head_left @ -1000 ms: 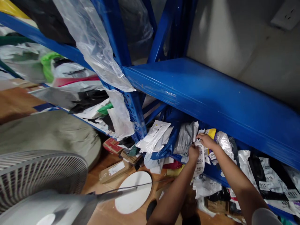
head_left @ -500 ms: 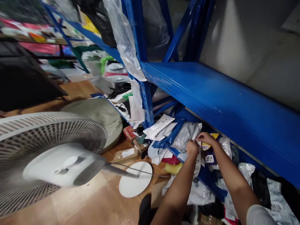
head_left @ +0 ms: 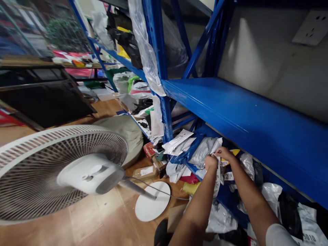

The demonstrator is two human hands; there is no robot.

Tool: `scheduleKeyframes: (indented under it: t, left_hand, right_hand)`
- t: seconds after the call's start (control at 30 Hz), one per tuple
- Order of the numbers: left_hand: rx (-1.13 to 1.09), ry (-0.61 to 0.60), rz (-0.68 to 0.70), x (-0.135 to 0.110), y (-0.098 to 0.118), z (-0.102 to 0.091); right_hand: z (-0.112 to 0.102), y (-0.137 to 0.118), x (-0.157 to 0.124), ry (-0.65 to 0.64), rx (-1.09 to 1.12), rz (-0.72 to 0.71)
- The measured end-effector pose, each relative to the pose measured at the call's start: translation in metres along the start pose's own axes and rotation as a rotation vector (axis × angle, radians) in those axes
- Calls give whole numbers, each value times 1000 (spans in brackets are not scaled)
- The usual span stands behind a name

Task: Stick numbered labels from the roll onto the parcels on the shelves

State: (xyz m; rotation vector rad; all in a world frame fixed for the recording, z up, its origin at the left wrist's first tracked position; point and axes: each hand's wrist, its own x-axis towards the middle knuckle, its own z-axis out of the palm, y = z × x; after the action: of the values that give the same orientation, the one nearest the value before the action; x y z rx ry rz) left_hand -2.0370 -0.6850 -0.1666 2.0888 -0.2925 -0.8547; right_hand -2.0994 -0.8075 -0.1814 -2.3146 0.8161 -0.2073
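My left hand (head_left: 211,162) is closed on a white strip of number labels (head_left: 217,182), which hangs down below it. Beside it, my right hand (head_left: 223,153) has its fingers pinched at the top edge of the same strip. Right behind the hands lies a grey plastic parcel bag (head_left: 201,153) on the low shelf. To the right sit a parcel with a label reading 5021 (head_left: 223,163) and another reading 5018 (head_left: 229,176). Part of each hand's fingertips is hidden.
A large white fan (head_left: 97,174) on a round base (head_left: 153,205) stands at my left. A blue shelf board (head_left: 230,106) runs above the hands, joined to a blue upright (head_left: 159,68). Small cardboard boxes (head_left: 145,172) and a yellow parcel (head_left: 191,188) lie low nearby.
The view has shifted slightly, so the fan and shelves appear further right and lower. Both hands stay together at the strip of labels.
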Motion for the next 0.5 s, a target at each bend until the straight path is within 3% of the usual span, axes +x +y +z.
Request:
scheduleKeyframes:
  t: [0.5]
  left_hand:
    - [125,-54,27,19,0,0]
  right_hand:
    - [11,14,18,-63,172,112]
